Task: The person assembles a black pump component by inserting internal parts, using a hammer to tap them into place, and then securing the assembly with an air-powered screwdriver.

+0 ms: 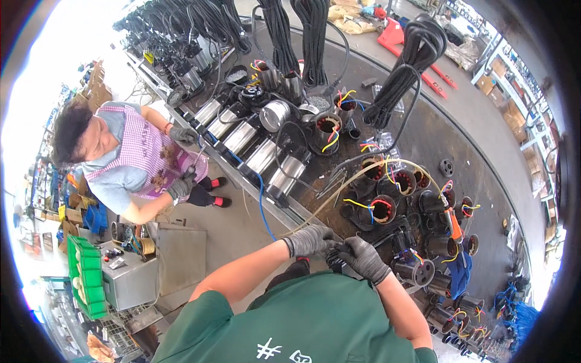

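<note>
Left hand (310,240) and right hand (364,258) are close together, pinching some dark part (334,256) between them, can't tell what; silver cylinders (262,155) ahead-left look closed up; open housings (384,211) ahead-right trail loose wires (356,202), so plenty's left, I'd guess

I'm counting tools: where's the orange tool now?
In the head view, the orange tool is toward the right of the workbench, among dark cylindrical housings, just above a blue cloth.
</note>
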`<state>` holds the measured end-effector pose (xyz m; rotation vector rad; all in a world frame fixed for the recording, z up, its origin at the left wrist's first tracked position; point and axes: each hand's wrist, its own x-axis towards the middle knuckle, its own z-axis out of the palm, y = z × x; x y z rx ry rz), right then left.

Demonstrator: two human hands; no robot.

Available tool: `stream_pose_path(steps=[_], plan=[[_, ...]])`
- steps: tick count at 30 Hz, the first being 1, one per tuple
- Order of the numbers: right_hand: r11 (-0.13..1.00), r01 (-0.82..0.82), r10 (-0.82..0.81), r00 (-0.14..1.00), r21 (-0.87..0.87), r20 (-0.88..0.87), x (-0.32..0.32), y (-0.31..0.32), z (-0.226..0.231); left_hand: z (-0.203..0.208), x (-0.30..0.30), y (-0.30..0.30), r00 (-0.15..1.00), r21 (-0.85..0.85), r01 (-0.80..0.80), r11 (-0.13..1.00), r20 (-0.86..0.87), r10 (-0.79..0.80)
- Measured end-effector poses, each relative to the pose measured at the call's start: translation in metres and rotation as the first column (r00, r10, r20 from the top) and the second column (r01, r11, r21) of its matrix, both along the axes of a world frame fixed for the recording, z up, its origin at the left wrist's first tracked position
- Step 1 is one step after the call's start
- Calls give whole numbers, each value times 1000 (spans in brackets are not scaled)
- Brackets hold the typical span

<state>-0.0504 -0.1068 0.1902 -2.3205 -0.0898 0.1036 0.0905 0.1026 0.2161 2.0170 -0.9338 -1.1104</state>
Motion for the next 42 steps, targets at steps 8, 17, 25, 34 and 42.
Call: stream_pose_path(steps=[8,17,25,34,42], plan=[[992,123,-123,992,26,4,-5,2,-11,-29,15,-8,999,-45,4,999,36,-3],[909,328,-349,936,258,39,-15,1,-17,24,41,-17,988,-281,-155,947,-27,153],[869,414,-433,902,271,9,-12,-17,0,198,130,-48,820,-774,-561,293,-470,328],[871,395,-407,913,292,-19,-33,-16,59,328,211,-123,642,-814,-573,-96,-518,565],[860,420,-437,899,292,-4,-66,-19,77,331,252,-131,678,-830,-558,25,-439,590]])
